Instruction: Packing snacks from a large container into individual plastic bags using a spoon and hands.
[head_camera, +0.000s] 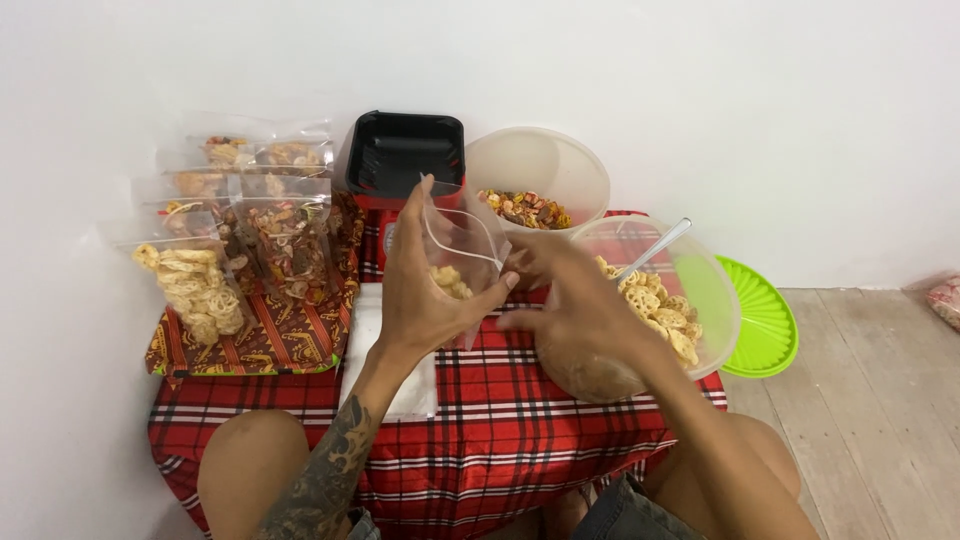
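Note:
My left hand (425, 290) holds a small clear plastic bag (462, 240) upright by its side, and a few pale ring-shaped crackers (448, 280) lie in its bottom. At the bag's open mouth is my right hand (570, 300), fingers spread and touching the bag. Just right of that hand, a clear plastic bowl (700, 290) tilts toward me. It holds more ring crackers (660, 315) and a metal spoon (655, 248).
A second clear bowl (540, 165) with mixed reddish snacks stands behind, next to a black tray on a red scale (405, 155). Several filled bags (240, 225) lie on a patterned tray at left. A green lid (765, 320) leans at right. Red plaid cloth (500, 440) covers the low table.

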